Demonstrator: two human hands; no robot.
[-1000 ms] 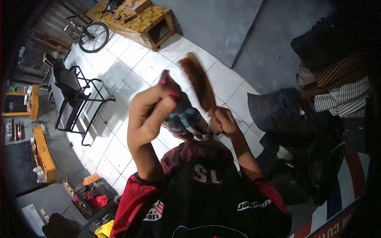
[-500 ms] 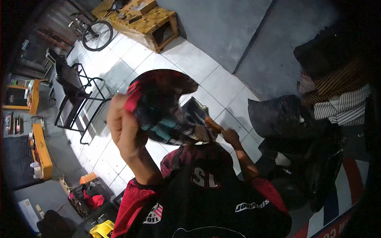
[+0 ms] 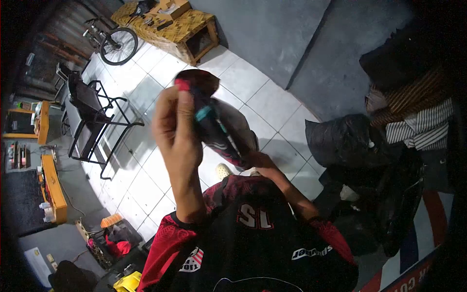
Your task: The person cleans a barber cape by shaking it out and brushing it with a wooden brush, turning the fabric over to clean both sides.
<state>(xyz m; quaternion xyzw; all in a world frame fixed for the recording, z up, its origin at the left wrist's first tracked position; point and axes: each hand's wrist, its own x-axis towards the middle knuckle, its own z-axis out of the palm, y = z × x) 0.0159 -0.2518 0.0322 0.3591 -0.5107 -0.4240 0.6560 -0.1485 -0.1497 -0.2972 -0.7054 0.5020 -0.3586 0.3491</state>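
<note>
A dark printed cloth (image 3: 219, 129) with red, teal and grey patches hangs in front of my chest, seen narrow and slightly blurred. Its upper red edge is pinched between the thumb and fingers of my left hand (image 3: 177, 121). At the cloth's lower end my right hand (image 3: 262, 164) is closed on it, with the fingertips partly hidden. I wear a black and red jersey (image 3: 262, 243). Below the cloth, a pale clog (image 3: 223, 171) shows on the white tiled floor (image 3: 262, 117).
Black folding chairs (image 3: 92, 112) stand to the left. A bicycle (image 3: 118, 46) and a low woven-top table (image 3: 180, 31) are at the back. On the right lie a stuffed black bag (image 3: 340, 143) and striped cloths (image 3: 413, 126). A crate with red cloth (image 3: 116, 246) sits lower left.
The cloth was spread wide and is now narrow, turned edge-on. My left hand has moved right and up; my right hand has moved left, closer to it. An orange-brown piece by my right hand no longer shows.
</note>
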